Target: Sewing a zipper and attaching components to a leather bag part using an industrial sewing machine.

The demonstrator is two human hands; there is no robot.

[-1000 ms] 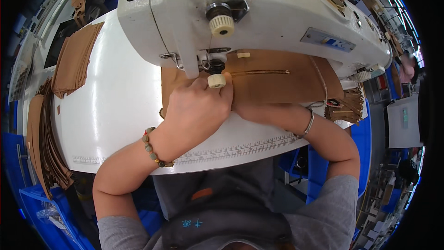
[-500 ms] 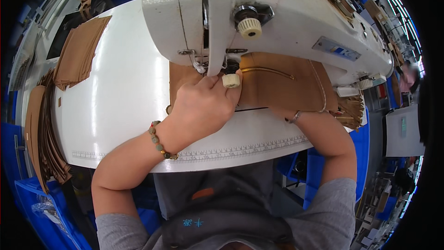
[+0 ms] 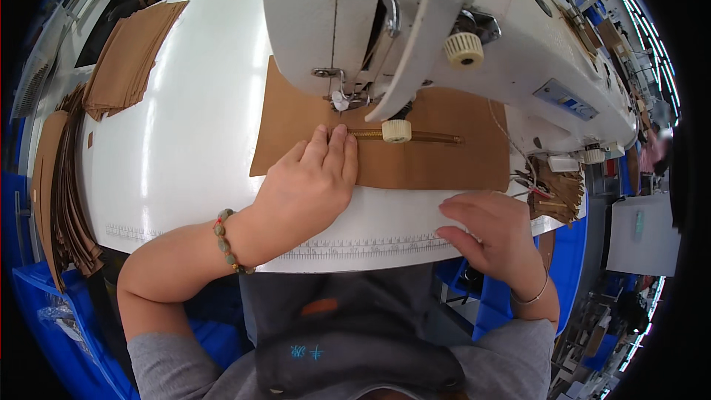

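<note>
A brown leather-like panel (image 3: 437, 167) lies flat under the head of a white sewing machine (image 3: 296, 37). Across its middle runs a slot with a gold-toothed zipper (image 3: 437, 137). My left hand (image 3: 315, 174) rests on the panel with fingers stretched out, the tips at the zipper's left end, just below the presser foot (image 3: 341, 107). Apart from the panel, my right hand (image 3: 496, 233) hovers over the table's front edge, thumb and fingers spread with nothing between them.
A ruler strip (image 3: 355, 244) runs along the front of the white table (image 3: 200, 104). Stacked brown pieces (image 3: 133, 55) lie at the far left, and more hang over the left edge (image 3: 63, 192). A bundle of brown strips (image 3: 559, 189) sits at the right, above a blue bin (image 3: 570, 274).
The panel now lies flat and its lower edge has come nearer. My left hand has flattened onto it near the needle. My right hand has come out from under the panel and opened.
</note>
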